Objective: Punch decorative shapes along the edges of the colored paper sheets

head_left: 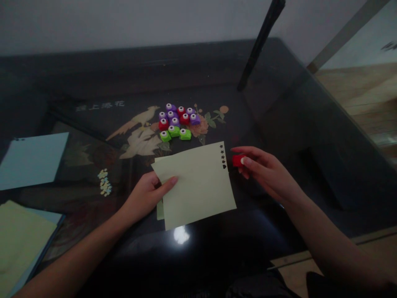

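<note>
A pale yellow-green sheet of paper (198, 186) is gripped at its left edge by my left hand (151, 192), thumb on top and the other fingers mostly hidden beneath. Part of another sheet shows behind its left edge. Down the paper's right edge runs a column of small punched shapes, several stars with a heart lowest. Just right of that edge, my right hand (263, 167) holds a red craft punch (238, 160) between thumb and fingers, the thumb on its white button. The punch looks apart from the paper.
Several purple, red and green punches (174, 120) stand grouped beyond the paper. Small punched-out paper pieces (104, 182) lie to the left. A blue sheet (34, 159) and a stack of yellow-green paper (25, 244) are farther left. A black pole-like object (260, 45) stands at the back right.
</note>
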The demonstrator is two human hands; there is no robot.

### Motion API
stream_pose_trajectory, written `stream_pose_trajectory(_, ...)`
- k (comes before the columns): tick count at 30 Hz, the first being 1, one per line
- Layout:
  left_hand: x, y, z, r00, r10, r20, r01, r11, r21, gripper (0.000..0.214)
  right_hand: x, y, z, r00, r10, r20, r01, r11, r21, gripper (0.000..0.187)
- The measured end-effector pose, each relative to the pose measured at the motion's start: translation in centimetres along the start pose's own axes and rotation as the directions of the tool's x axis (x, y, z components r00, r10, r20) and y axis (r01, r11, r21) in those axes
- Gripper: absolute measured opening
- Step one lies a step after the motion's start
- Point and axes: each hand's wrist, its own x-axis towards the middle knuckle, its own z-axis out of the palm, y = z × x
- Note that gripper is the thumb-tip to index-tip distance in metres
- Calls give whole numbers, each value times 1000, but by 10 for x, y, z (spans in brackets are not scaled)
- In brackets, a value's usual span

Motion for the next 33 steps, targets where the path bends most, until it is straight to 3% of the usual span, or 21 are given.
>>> stream_pose_trajectory(6, 0, 2, -2, 999, 35, -8, -35, 999, -9, 31, 2, 1, 0, 1000, -6, 14, 5, 998, 66, 21)
stream_pose_trajectory(11, 1, 4, -7, 998, 58, 17, -58, 998, 8, 33, 5, 5, -2, 1000, 7, 2, -8, 997, 77, 38)
stream_pose_trajectory(17, 3, 6, -13, 995, 88, 55, -87, 996, -24, 34, 8, 10, -2, 995, -72, -64, 67, 994, -84, 36)
stream_pose_trajectory(21, 4, 8, -14, 992, 100, 73, -95, 993, -75, 34, 10, 3, -2, 995, -90, -42, 78, 970, -232, 37)
stream_pose_trajectory(24, 4, 9, -15, 992, 113, 59, -106, 988, -112, 37, 26, -9, -8, 968, -252, -20, 214, 861, -461, 33)
stream_pose_trajectory(26, 4, 9, -16, 991, 125, 41, -120, 986, -112, 38, 48, -17, -16, 909, -416, -11, 317, 708, -631, 30)
stream_pose_trajectory(28, 4, 9, -16, 990, 139, 29, -135, 986, -97, 38, 76, -22, -24, 863, -505, 15, 350, 575, -740, 29)
stream_pose_trajectory(33, 4, 9, -18, 981, 191, 38, -187, 978, -97, 33, 141, -19, -36, 846, -527, 74, 384, 507, -772, 25)
